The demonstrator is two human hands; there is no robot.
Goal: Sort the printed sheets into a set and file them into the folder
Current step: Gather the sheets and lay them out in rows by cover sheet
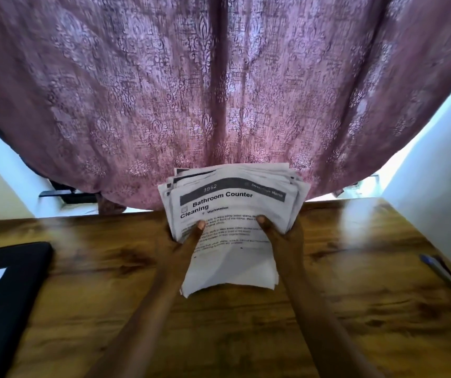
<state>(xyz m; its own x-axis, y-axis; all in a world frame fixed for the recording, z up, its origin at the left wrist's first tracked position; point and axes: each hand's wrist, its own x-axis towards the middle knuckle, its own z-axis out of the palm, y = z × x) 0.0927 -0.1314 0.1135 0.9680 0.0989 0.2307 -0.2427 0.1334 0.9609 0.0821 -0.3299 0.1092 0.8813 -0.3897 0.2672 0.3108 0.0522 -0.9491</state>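
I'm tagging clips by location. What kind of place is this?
Probably a home desk by a window: a wood-grain table, a patterned mauve curtain with daylight at its edges, and a pen. Both hands hold a stack of printed sheets.

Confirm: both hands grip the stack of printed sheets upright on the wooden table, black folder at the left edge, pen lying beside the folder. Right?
Not quite. The pen lies at the far right of the wooden table, nowhere near the black folder at the left edge. The head view shows it. The rest holds: left hand and right hand both grip the upright stack of printed sheets.
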